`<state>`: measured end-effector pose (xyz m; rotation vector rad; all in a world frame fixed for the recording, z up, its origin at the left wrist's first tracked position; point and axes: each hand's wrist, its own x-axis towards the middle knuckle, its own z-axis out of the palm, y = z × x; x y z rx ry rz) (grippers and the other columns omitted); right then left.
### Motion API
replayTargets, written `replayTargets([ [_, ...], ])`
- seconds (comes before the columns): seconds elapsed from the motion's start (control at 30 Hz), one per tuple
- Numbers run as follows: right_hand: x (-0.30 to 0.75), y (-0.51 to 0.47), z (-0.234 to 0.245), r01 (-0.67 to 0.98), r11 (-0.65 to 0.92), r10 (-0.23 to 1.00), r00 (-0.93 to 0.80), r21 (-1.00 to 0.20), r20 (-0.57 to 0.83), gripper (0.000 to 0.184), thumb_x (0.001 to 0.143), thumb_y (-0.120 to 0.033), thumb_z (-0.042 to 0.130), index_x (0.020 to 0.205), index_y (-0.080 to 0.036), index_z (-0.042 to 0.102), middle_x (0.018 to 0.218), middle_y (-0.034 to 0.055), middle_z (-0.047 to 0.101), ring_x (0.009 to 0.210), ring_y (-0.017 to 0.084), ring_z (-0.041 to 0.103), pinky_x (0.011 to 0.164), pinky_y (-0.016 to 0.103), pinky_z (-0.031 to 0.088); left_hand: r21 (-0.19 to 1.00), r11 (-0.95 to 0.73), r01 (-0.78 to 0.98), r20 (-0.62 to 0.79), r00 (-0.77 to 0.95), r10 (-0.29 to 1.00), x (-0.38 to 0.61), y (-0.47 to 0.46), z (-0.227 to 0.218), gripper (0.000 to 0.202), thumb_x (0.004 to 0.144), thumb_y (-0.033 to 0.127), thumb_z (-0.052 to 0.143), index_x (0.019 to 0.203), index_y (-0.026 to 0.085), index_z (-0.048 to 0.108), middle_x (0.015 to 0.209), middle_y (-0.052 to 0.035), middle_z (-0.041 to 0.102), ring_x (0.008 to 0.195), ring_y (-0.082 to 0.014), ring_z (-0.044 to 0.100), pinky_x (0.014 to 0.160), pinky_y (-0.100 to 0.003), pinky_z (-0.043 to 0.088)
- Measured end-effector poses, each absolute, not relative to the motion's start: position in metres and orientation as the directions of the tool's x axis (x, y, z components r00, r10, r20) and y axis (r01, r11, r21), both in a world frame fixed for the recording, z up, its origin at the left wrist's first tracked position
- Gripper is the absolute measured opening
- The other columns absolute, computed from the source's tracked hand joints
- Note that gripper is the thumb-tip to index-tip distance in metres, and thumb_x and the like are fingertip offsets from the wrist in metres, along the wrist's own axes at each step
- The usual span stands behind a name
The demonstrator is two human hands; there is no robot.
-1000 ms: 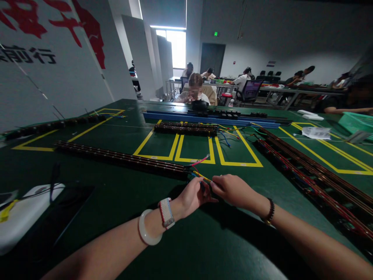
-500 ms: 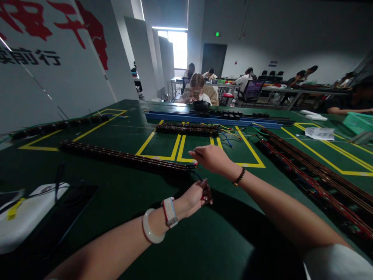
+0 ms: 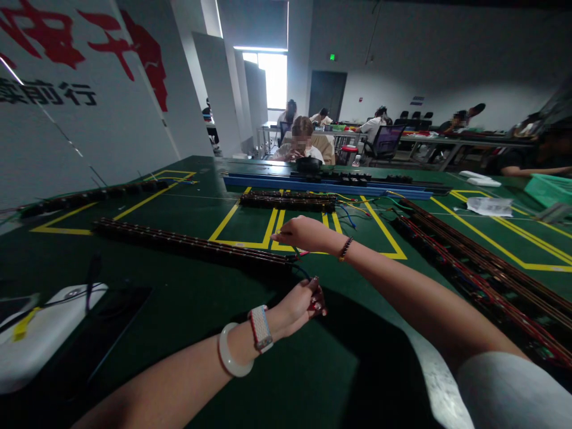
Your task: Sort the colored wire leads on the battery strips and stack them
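A long dark strip bundle (image 3: pixel 192 243) with light dots along it lies slantwise on the green table, its near end by my hands. From that end a dark blue wire (image 3: pixel 302 271) runs to my left hand (image 3: pixel 297 304), whose closed fingers grip it. The fingertips partly hide the wire's end. My right hand (image 3: pixel 306 234) is above the same end of the bundle, fingers pinched together. A thin greenish wire (image 3: pixel 295 251) rises from the bundle towards it, and its tip is hidden by the fingers. A short red wire end (image 3: pixel 304 254) shows just below the right hand.
Beyond my hands lies a shorter bundle (image 3: pixel 288 201) with coloured wires, before a blue rail (image 3: pixel 259 182). Long wired strips (image 3: pixel 469 277) fill the right side. At the left are a white device (image 3: pixel 49 328) and a dark flat panel (image 3: pixel 120 316). A person (image 3: pixel 301 143) sits opposite.
My right hand has moved left and slightly up over the bundle's end, still pinched. My left hand stays in place, gripping the blue wire. The view has tilted slightly.
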<state>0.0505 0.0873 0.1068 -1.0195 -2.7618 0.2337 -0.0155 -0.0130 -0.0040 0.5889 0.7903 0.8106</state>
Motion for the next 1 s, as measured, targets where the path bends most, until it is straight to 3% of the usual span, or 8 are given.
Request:
replayTargets([
  [0.07,0.07,0.087,0.104,0.546,0.728,0.648,-0.746,-0.414,0.155,0.056,0.093,-0.057,0.033,0.062,-0.015,0.054,0.054,-0.0008,0.047,0.05,0.008,0.04,0.05,0.023,0.027,0.729,0.559,-0.395,-0.382,0.443,0.811,-0.017,-0.014,-0.001,0.024,0.093,0.025,0.04,0.07,0.017,0.043,0.055,0.005,0.041,0.05,-0.0086,0.043,0.064,-0.028,0.043],
  [0.17,0.102,0.089,0.081,0.496,0.603,0.761,-0.592,-0.625,0.264,0.054,0.094,-0.057,0.028,0.068,-0.016,0.052,0.058,-0.0023,0.045,0.053,0.009,0.04,0.053,0.022,0.031,0.732,0.564,-0.383,-0.384,0.452,0.805,-0.018,-0.018,0.007,0.021,0.094,0.024,0.038,0.076,0.016,0.046,0.064,0.0012,0.05,0.06,-0.0109,0.054,0.075,-0.033,0.047],
  [0.27,0.13,0.094,0.042,0.542,0.552,0.833,-0.397,-0.633,0.387,0.043,0.091,-0.053,0.041,0.08,-0.015,0.058,0.077,0.0028,0.054,0.07,0.013,0.049,0.064,0.025,0.038,0.741,0.54,-0.399,-0.379,0.415,0.827,-0.018,-0.023,0.012,0.014,0.094,0.022,0.036,0.085,0.016,0.046,0.072,-0.0011,0.055,0.067,-0.0123,0.058,0.081,-0.038,0.047],
  [0.37,0.147,0.097,0.007,0.524,0.49,0.87,-0.344,-0.696,0.354,0.038,0.089,-0.049,0.045,0.099,-0.016,0.06,0.096,0.007,0.057,0.084,0.016,0.052,0.075,0.027,0.041,0.801,0.474,-0.365,-0.35,0.357,0.866,-0.017,-0.025,0.009,0.009,0.094,0.023,0.038,0.092,0.017,0.044,0.075,-0.0021,0.057,0.067,-0.0133,0.06,0.08,-0.039,0.049],
  [0.53,0.15,0.094,-0.012,0.442,0.34,0.905,-0.394,-0.83,0.161,0.037,0.09,-0.048,0.043,0.096,-0.015,0.056,0.08,0.0017,0.059,0.073,0.014,0.052,0.069,0.025,0.041,0.87,0.462,-0.172,-0.388,0.339,0.857,-0.021,-0.023,0.011,0.019,0.094,0.036,0.036,0.091,0.018,0.042,0.061,0.0026,0.053,0.051,-0.0117,0.054,0.064,-0.035,0.051],
  [0.73,0.147,0.095,-0.012,0.444,0.32,0.909,-0.394,-0.837,0.139,0.036,0.089,-0.05,0.044,0.087,-0.016,0.054,0.07,-0.0019,0.055,0.063,0.011,0.048,0.061,0.023,0.035,0.877,0.454,0.159,-0.478,0.38,0.792,-0.037,-0.014,0.021,0.027,0.09,0.045,0.04,0.081,0.019,0.042,0.048,0.0061,0.048,0.036,-0.0093,0.043,0.045,-0.024,0.042],
  [0.9,0.148,0.099,-0.018,0.415,0.314,0.909,-0.39,-0.854,0.145,0.037,0.088,-0.051,0.045,0.09,-0.016,0.054,0.069,-0.0025,0.054,0.063,0.011,0.048,0.06,0.023,0.034,0.82,0.398,0.411,-0.547,0.356,0.758,-0.054,-0.005,0.031,0.027,0.087,0.041,0.047,0.072,0.019,0.048,0.042,0.0061,0.044,0.031,-0.0071,0.034,0.037,-0.019,0.028],
  [1.0,0.147,0.099,-0.02,0.419,0.31,0.911,-0.387,-0.853,0.141,0.035,0.088,-0.05,0.045,0.091,-0.016,0.054,0.07,-0.0025,0.054,0.063,0.011,0.049,0.061,0.023,0.035,0.821,0.407,0.4,-0.552,0.377,0.743,-0.06,-0.002,0.033,0.025,0.084,0.033,0.054,0.065,0.017,0.052,0.042,0.0047,0.045,0.032,-0.0065,0.034,0.036,-0.02,0.023],
])
